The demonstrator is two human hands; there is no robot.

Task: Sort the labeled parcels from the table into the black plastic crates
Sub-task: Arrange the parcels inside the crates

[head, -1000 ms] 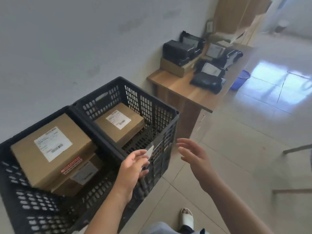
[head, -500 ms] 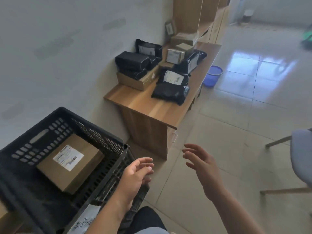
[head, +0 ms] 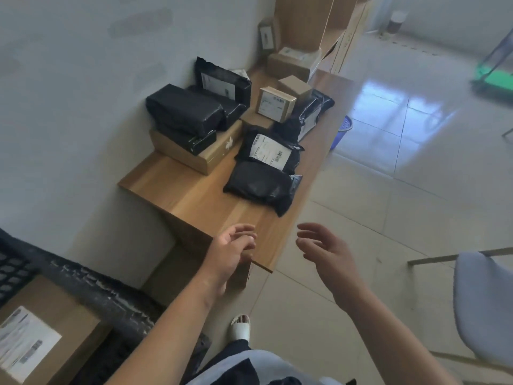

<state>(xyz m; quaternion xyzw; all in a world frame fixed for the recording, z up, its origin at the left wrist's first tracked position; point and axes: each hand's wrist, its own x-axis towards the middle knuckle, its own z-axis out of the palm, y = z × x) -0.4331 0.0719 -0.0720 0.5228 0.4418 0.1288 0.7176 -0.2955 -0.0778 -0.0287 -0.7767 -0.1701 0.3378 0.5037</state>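
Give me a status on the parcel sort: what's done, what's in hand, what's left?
Done: one labeled cardboard box lies in the black crate at lower left. In hand: nothing; the left hand and right hand are empty, open, near the table end. Left: most of it, including the black mailer bag, the labeled bag behind it, the small box and the stack by the wall.

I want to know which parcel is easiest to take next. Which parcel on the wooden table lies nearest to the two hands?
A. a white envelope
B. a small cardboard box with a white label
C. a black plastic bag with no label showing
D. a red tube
C: the unlabeled black bag lies closest to the table's near end, just beyond the left hand and right hand; the small labeled box sits farther back.
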